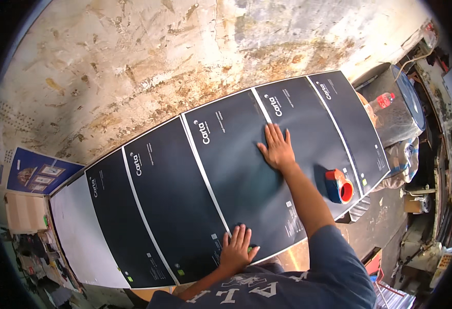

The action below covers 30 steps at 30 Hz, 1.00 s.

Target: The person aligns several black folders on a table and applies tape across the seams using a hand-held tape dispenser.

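Note:
A large sheet of dark, printed paper or card [174, 216], divided by several white strips, covers most of a long white table. My left hand [237, 251] lies on the sheet near its front edge, beside the lower end of a white strip, with fingers stretched out. Farther back and to the right, my right hand [277, 148] presses flat on the dark surface, fingers spread, just below another white strip. Neither hand holds anything. A roll of tape [334, 186], orange inside with blue on its side, stands on the sheet to the right of my right forearm.
At the left end the white tabletop [84, 242] shows bare. A stained wall [149, 56] runs along the back. A blue picture board [40, 170] stands at the far left. A blue-rimmed drum [401, 103] and a red-capped bottle [385, 100] are beyond the right end.

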Available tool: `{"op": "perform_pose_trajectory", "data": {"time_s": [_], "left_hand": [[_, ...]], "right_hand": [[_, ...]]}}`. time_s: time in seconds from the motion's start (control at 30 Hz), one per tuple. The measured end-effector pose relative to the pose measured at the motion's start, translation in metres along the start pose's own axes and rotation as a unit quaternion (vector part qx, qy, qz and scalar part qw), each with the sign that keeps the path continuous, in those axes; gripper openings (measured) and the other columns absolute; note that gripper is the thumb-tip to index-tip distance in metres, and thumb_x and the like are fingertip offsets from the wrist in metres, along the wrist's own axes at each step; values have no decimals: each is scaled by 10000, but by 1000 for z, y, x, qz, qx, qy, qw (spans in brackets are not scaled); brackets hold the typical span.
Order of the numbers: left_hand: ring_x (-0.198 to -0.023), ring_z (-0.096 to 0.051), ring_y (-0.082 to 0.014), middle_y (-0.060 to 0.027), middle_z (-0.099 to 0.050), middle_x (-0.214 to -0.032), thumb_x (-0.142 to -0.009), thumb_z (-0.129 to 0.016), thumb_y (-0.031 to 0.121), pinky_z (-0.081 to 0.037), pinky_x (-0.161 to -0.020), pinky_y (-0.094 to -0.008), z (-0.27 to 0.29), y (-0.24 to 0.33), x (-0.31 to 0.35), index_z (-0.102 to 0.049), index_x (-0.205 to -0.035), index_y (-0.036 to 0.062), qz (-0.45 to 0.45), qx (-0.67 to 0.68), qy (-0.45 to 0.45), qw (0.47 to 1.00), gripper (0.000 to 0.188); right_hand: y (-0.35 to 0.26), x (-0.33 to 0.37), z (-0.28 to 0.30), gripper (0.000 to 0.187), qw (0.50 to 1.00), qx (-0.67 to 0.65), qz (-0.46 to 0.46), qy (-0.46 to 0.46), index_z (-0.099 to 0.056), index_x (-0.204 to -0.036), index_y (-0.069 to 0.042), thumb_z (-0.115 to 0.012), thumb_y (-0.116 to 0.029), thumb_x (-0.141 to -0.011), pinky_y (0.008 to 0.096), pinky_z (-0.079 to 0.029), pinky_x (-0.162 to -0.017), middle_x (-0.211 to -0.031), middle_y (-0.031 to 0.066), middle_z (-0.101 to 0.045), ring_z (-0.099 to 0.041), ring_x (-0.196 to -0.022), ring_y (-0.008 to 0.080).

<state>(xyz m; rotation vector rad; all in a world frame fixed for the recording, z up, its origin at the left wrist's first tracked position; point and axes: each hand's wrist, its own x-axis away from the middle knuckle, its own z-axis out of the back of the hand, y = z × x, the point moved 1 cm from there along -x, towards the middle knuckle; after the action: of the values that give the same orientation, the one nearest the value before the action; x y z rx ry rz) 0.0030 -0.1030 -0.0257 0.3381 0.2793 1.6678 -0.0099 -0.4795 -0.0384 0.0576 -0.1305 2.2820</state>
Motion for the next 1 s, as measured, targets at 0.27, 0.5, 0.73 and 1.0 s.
{"op": "perform_pose_trajectory", "data": {"time_s": [0.27, 0.5, 0.73, 1.0], "left_hand": [[-1461, -315, -342, -183, -290, -1614, -970, -484, 643, -278, -1090, -669, -19, -9, 8, -479, -1465, 79, 30, -2, -114, 993, 751], [-1455, -352, -323, -174, -381, -1564, -945, -524, 626, -290, -1103, -627, -22, -11, 5, -511, -1446, 104, 30, 0, -79, 996, 724], [-1526, -193, -401, -218, -187, -1655, -962, -464, 653, -144, -1183, -649, 61, -96, -197, -329, -1545, 21, 60, -34, -26, 997, 870], [-1549, -121, -382, -222, -142, -1668, -977, -448, 634, -107, -1217, -592, 49, -145, -192, -266, -1579, 27, 208, -64, 19, 976, 875]], "right_hand": [[-12, -147, 15, 852, 1000, 8, 6, -1, -195, -1613, -102, -266, -690, -1000, 519, -121, -1257, -1684, 55, -184, -121, -1560, 219], [-6, -171, 18, 853, 1000, 3, 21, 12, -326, -1559, -59, -282, -697, -994, 529, -133, -1248, -1614, 105, -313, -183, -1536, 242], [-11, -178, 23, 844, 999, -8, 35, -1, -372, -1535, -49, -292, -691, -993, 535, -126, -1240, -1604, 105, -339, -188, -1535, 252], [-3, -175, 15, 861, 1000, 6, 23, 3, -352, -1546, -53, -292, -705, -987, 530, -129, -1243, -1595, 104, -354, -202, -1530, 248]]}}
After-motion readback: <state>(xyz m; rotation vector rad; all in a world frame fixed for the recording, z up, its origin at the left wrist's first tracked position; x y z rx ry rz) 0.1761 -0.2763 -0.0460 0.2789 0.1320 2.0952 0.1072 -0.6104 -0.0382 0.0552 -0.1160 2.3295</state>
